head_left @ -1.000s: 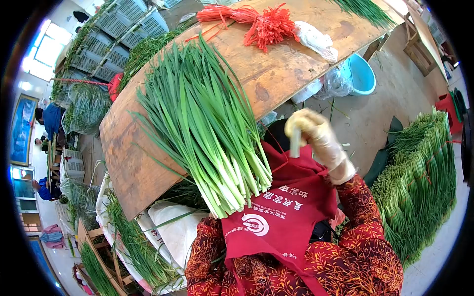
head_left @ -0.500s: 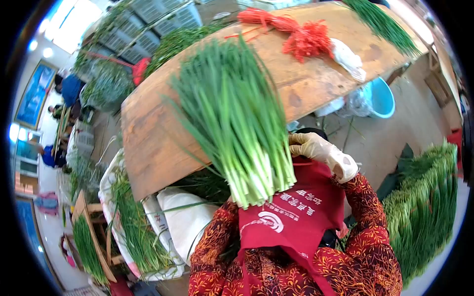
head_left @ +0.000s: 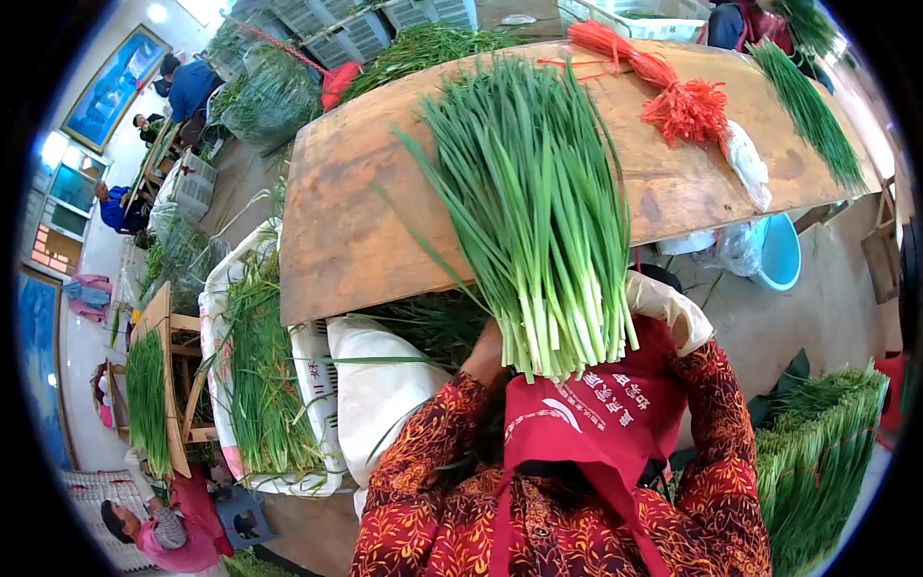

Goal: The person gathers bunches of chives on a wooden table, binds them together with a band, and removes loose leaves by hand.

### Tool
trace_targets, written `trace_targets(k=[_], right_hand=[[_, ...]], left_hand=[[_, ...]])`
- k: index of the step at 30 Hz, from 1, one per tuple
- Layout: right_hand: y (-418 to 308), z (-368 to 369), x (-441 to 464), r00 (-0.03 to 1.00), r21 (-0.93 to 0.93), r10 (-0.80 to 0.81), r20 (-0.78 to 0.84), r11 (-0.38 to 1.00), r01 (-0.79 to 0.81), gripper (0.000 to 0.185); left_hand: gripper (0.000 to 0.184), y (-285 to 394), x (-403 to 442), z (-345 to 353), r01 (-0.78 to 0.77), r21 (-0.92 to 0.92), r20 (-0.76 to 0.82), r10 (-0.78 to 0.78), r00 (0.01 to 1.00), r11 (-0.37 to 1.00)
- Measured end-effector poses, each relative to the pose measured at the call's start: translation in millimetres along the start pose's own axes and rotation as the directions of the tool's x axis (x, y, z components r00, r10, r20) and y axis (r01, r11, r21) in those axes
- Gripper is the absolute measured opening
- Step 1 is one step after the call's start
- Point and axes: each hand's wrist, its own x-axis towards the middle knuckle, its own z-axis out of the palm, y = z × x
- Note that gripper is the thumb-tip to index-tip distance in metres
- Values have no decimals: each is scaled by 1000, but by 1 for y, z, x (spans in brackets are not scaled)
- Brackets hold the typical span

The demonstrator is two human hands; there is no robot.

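A broad bunch of long green leafy stalks [head_left: 543, 221] lies across the near edge of the wooden table [head_left: 356, 212], its pale cut ends towards my red apron [head_left: 615, 404]. My left hand [head_left: 488, 354] is at the left side of the pale ends, mostly hidden under the bunch, so its fingers do not show. At the right side of the bunch is my right hand [head_left: 663, 303] in a pale glove, its fingers hidden behind the stalks. Red ties [head_left: 683, 106] lie farther back on the table.
A blue basin [head_left: 777, 252] stands beyond the table's right edge. Stacked greens [head_left: 822, 471] are at the lower right. A lined crate [head_left: 274, 385] of greens stands left. A person in pink [head_left: 173, 539] is at the lower left; others are farther back.
The view has swung, so table and bunch appear farther right. My right hand has come down from above the apron to the bunch's side. Part of my left hand now shows.
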Motion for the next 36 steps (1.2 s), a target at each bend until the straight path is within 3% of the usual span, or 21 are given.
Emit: trace_targets(k=[1, 2, 4, 5, 6, 7, 8, 10, 11, 12, 13, 14, 16, 18, 21, 22, 26, 28, 36], right_hand=[[3, -1, -1, 1000, 26, 3, 14, 1000, -3, 30], [6, -2, 0, 1000, 50, 0, 29, 999, -2, 30], [14, -3, 2, 999, 95, -3, 53, 995, -2, 29], [18, -1, 4, 998, 117, -9, 63, 993, 2, 29], [21, 1, 6, 997, 140, -16, 76, 990, 5, 29], [24, 2, 6, 996, 156, -20, 85, 988, 7, 28], [25, 3, 7, 995, 171, -23, 93, 985, 7, 28], [28, 2, 7, 994, 186, -21, 111, 982, 0, 28], [26, 1, 7, 992, 187, -17, 125, 982, -6, 27], [24, -2, 7, 990, 182, -9, 140, 983, -17, 27], [22, -5, 9, 987, 171, -6, 163, 985, -23, 27], [18, -11, 10, 982, 150, 10, 188, 988, -39, 27], [6, -22, 12, 965, 84, 61, 255, 993, -85, 26], [-15, -23, -10, 991, 213, 122, 57, 968, -132, 31], [-36, -34, -21, 960, 247, 207, 189, 936, -251, 36], [-44, -39, -24, 942, 202, 241, 234, 935, -290, 36], [-24, -56, -34, 992, 60, 128, 8, 990, -128, 35], [-34, -69, -44, 990, 167, 143, -10, 976, -139, 32], [-64, -72, -35, 935, 187, 181, -305, 974, -127, 26]], left_hand=[[27, -3, 5, -8, -18, -97, 77, 25, 997, 995], [29, 13, -4, 19, 90, 53, -181, -79, 980, 995], [32, 8, -9, 18, 72, 58, -129, -64, 990, 996], [36, -9, -3, -4, 72, -57, -41, -74, 996, 996], [39, -25, 10, -31, 56, -191, 312, 7, 950, 980], [43, -40, 22, -59, 133, -297, 623, 87, 777, 946], [43, -43, 23, -59, 153, -303, 685, 103, 722, 941], [44, -43, 24, -64, 145, -294, 693, 106, 713, 945], [44, -40, 26, -64, 126, -282, 662, 98, 743, 951], [43, -36, 18, -61, 115, -252, 443, 9, 897, 961], [39, -5, -6, -4, -5, 71, 16, 4, 1000, 997], [34, -5, -1, -9, -7, -269, 210, 66, 975, 963], [33, 12, -8, 13, 58, -112, -139, -74, 988, 992], [38, -10, 7, -35, -1, -35, -60, -1, 998, 999], [39, 10, -6, -12, -27, -163, -233, -12, 972, 986], [39, 1, 7, -40, -32, -273, -110, 2, 994, 961], [35, 14, -3, -40, -79, -347, -168, 21, 986, 935], [20, 25, -12, -39, -97, -390, -206, 16, 979, 916], [17, 61, -39, -12, -225, -403, -262, 124, 957, 887]])
